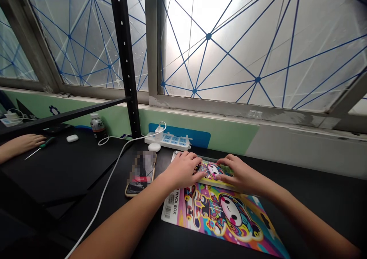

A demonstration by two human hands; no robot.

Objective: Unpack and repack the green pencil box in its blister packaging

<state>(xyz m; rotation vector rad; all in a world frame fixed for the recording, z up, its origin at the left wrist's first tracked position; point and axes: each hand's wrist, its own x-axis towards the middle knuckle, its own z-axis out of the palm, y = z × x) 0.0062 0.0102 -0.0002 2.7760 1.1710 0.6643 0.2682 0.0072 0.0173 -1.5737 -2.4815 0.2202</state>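
A colourful pencil box (213, 170) with a cartoon character on its lid lies across the upper part of a printed sheet. My left hand (185, 169) grips its left end, fingers over the far edge and thumb at the near edge. At the other end, my right hand (236, 173) has its fingers and thumb around the box in the same way. The sheet (223, 217) beneath carries the same cartoon art and the words "PENCIL BOX" along its left side. My fingers hide parts of both ends of the box.
A phone (142, 175) lies left of the sheet, near a round white object (154, 147). A power strip (169, 140) stands against the wall, its white cable (110, 175) crossing the table. Further left are a bottle (98, 126), a screwdriver (43, 146) and another person's hand (30, 141).
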